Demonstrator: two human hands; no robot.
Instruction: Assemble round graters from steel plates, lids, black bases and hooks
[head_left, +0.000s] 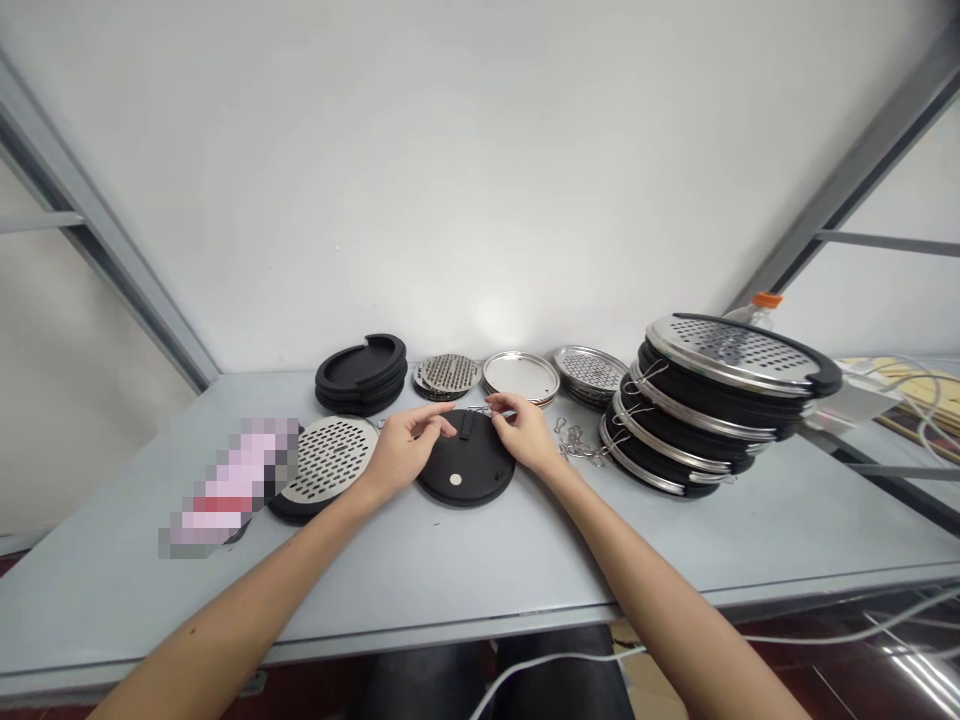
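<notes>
A black round disc (474, 484) lies flat on the table in front of me, with a raised strip near its far edge and a small white dot on its face. My left hand (405, 446) is over the disc's left edge, index finger stretched out and thumb apart from it, with nothing visible between them. At the far right rim, my right hand (523, 432) pinches a thin metal wire clip (480, 407), partly hidden by the fingers. Loose wire clips (576, 440) lie in a small heap right of that hand. Beside my left wrist rests a perforated metal disc (330, 458) in a black holder.
Black round holders (360, 378), perforated plates (450, 374), plain metal rings (521, 376) and rimmed grater-like plates (591, 370) line the wall. A tall stack of assembled discs (731, 360) leans at right, before an orange-capped bottle (765, 303). A blurred pink item (240, 480) lies left.
</notes>
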